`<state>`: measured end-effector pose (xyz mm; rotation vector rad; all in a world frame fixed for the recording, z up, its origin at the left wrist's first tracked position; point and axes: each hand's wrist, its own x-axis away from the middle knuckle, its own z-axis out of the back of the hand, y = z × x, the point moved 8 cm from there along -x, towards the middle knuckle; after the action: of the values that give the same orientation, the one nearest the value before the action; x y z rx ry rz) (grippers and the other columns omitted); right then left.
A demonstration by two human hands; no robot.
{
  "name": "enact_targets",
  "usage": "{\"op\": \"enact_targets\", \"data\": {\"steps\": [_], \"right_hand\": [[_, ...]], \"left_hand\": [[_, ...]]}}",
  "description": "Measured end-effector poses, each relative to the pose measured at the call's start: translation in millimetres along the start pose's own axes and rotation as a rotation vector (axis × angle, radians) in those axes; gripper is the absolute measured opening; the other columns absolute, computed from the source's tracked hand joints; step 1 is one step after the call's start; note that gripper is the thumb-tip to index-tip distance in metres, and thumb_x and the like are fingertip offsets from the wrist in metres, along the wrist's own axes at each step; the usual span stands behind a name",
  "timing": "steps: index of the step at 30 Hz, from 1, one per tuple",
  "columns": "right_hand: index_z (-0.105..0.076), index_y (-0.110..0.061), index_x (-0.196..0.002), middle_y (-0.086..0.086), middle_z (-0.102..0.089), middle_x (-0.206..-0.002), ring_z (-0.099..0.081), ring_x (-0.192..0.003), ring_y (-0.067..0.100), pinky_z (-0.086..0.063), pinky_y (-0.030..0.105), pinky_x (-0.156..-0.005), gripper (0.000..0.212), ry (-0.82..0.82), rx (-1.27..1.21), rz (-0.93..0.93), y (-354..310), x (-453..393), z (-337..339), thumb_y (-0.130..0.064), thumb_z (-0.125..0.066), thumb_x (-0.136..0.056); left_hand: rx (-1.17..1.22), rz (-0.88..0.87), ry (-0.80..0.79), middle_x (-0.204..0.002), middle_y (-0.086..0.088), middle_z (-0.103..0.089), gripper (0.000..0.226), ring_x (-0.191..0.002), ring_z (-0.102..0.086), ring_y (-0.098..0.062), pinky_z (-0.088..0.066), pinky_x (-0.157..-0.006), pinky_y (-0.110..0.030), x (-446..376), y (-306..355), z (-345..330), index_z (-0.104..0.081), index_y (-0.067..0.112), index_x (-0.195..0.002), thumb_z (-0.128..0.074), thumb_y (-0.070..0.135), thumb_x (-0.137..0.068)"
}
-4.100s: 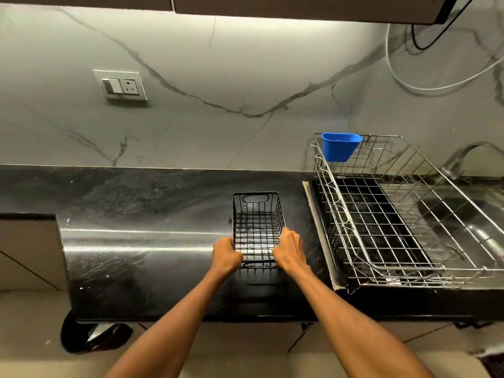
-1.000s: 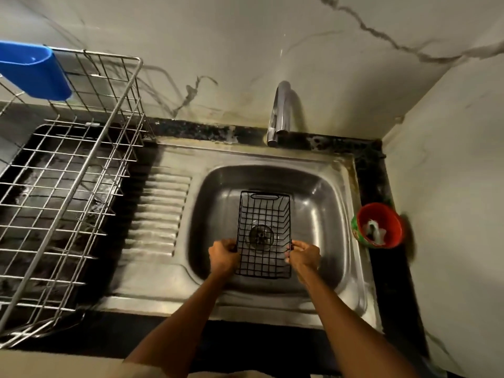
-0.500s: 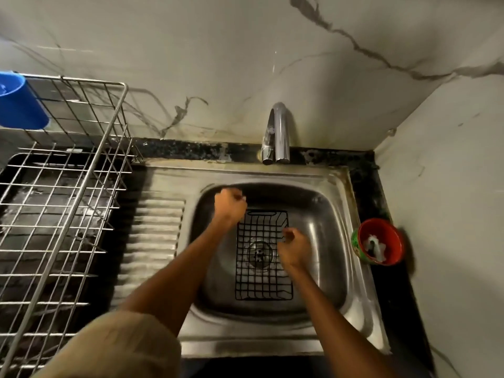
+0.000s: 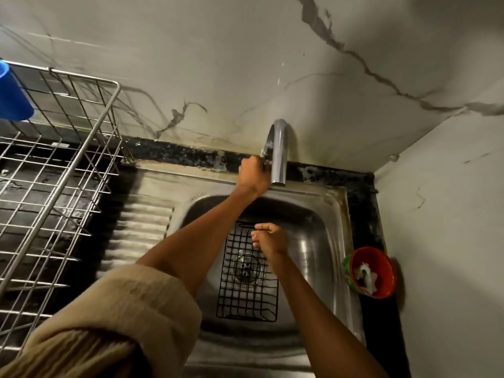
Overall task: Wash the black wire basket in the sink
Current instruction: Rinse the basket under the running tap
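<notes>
The black wire basket (image 4: 246,290) lies flat on the bottom of the steel sink (image 4: 324,241), over the drain. My left hand (image 4: 253,174) is stretched to the back of the sink and closed around the tap handle beside the chrome tap spout (image 4: 278,156). My right hand (image 4: 270,238) hovers over the basket's far end with fingers curled loosely, holding nothing. No water shows at the spout.
A large silver wire dish rack (image 4: 54,186) stands on the left over the ribbed drainboard (image 4: 136,233), with a blue cup (image 4: 12,96) hung on its rim. A red bowl (image 4: 371,271) with scrubbing bits sits on the black counter at right, against the wall.
Both hands let go of the basket after setting it in the sink. My left hand moved up from the sink's rear to the tap handle; my right hand shifted toward the basket's far end.
</notes>
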<state>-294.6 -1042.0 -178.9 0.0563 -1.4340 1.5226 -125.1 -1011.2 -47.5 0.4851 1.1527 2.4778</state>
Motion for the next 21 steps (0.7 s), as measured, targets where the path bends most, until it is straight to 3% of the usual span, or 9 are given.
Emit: {"op": "enact_targets", "data": {"steps": [1, 4, 6, 9, 12, 14, 17, 21], "right_hand": [[-0.066, -0.007, -0.097, 0.014, -0.068, -0.083, -0.057, -0.056, 0.014, -0.046, 0.017, -0.044, 0.021, -0.019, -0.027, -0.026, -0.8, -1.0, -0.8, 0.009, -0.056, -0.088], [-0.065, 0.003, -0.106, 0.016, -0.067, -0.083, -0.059, -0.061, 0.014, -0.051, 0.018, -0.051, 0.024, -0.063, -0.121, -0.062, -5.1, -3.7, -4.2, 0.014, -0.052, -0.089], [-0.064, 0.007, -0.108, 0.013, -0.066, -0.079, -0.061, -0.062, 0.015, -0.052, 0.016, -0.051, 0.027, -0.068, -0.156, -0.074, -10.1, -5.5, -5.4, 0.016, -0.047, -0.089], [-0.066, 0.006, -0.103, 0.015, -0.069, -0.082, -0.063, -0.064, 0.017, -0.055, 0.018, -0.053, 0.026, -0.055, -0.179, -0.072, -19.1, -9.6, -6.8, 0.015, -0.045, -0.089], [-0.067, 0.003, -0.094, 0.024, -0.071, -0.096, -0.066, -0.070, 0.022, -0.058, 0.024, -0.061, 0.024, -0.050, -0.184, -0.071, -26.8, -13.3, -7.9, 0.016, -0.047, -0.090], [-0.067, 0.009, -0.102, 0.025, -0.070, -0.095, -0.066, -0.070, 0.022, -0.058, 0.024, -0.061, 0.023, -0.063, -0.170, -0.045, -32.9, -12.8, -8.2, 0.015, -0.046, -0.092], [-0.069, 0.004, -0.102, 0.018, -0.073, -0.094, -0.071, -0.076, 0.022, -0.060, 0.026, -0.067, 0.023, -0.050, -0.093, -0.002, -38.0, -15.9, -6.8, 0.007, -0.047, -0.095], [-0.072, 0.003, -0.095, 0.016, -0.074, -0.088, -0.072, -0.078, 0.023, -0.061, 0.022, -0.066, 0.017, -0.026, -0.017, 0.064, -43.7, -18.2, -6.1, 0.009, -0.056, -0.092]], "left_hand": [[0.057, 0.024, 0.034, -0.086, -0.010, -0.069, 0.009, -0.088, -0.068, -0.030, -0.052, -0.071, -0.031, -4.4, -8.5, -0.6, -0.070, 0.001, -0.082, -0.067, 0.006, -0.089], [0.375, 0.216, 0.089, -0.087, -0.008, -0.075, 0.015, -0.090, -0.072, -0.026, -0.061, -0.080, -0.040, -15.2, -44.8, -6.9, -0.078, 0.008, -0.090, -0.064, 0.010, -0.092], [0.572, 0.372, 0.080, -0.086, -0.009, -0.075, 0.010, -0.085, -0.074, -0.025, -0.063, -0.079, -0.044, -16.5, -62.9, -14.4, -0.076, 0.009, -0.085, -0.070, 0.012, -0.092], [0.676, 0.490, 0.086, -0.081, -0.013, -0.073, 0.018, -0.076, -0.075, -0.027, -0.063, -0.075, -0.043, -12.1, -76.0, -15.1, -0.066, 0.008, -0.073, -0.075, 0.011, -0.089], [0.718, 0.475, 0.063, -0.076, -0.010, -0.072, 0.016, -0.063, -0.072, -0.017, -0.063, -0.064, -0.033, -4.5, -75.4, -14.6, -0.066, 0.006, -0.081, -0.071, 0.014, -0.093], [0.749, 0.436, 0.070, -0.079, -0.010, -0.074, 0.017, -0.061, -0.071, -0.014, -0.060, -0.058, -0.025, 6.6, -76.4, -13.7, -0.068, 0.005, -0.088, -0.071, 0.020, -0.094], [0.675, 0.407, 0.176, -0.091, -0.003, -0.074, 0.003, -0.078, -0.073, -0.011, -0.060, -0.067, -0.021, 40.4, -100.3, -15.7, -0.069, 0.015, -0.096, -0.068, 0.015, -0.094], [0.383, 0.489, 0.345, -0.090, -0.002, -0.075, 0.015, -0.081, -0.069, -0.012, -0.059, -0.083, -0.033, 107.8, -151.4, -21.2, -0.073, 0.012, -0.098, -0.069, 0.007, -0.086]]}}
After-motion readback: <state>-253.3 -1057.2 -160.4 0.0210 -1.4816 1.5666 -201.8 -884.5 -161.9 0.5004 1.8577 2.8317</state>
